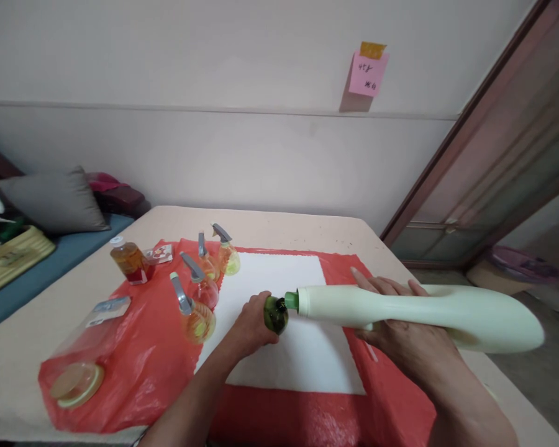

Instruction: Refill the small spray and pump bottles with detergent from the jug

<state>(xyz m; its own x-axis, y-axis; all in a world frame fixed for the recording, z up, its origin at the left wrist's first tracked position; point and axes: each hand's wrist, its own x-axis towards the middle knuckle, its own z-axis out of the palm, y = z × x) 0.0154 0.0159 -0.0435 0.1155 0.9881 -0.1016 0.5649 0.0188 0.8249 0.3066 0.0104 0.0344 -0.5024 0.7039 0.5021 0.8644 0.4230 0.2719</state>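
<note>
My right hand (400,335) grips a large pale green bottle (447,310), tipped on its side with its green neck (291,300) pointing left. The neck meets the mouth of a small dark green round bottle (276,314), which my left hand (249,326) holds over a white cloth (284,285). The cloth lies on a red plastic sheet (144,354) spread over the beige table (23,347).
Several small spray bottles with grey triggers (200,310) stand left of the cloth. An amber bottle (129,259) and a small packet (161,253) lie behind them. A clear bag with a round lid (77,382) sits front left. Cushions (56,198) lie far left; a pink note (368,73) hangs on the wall.
</note>
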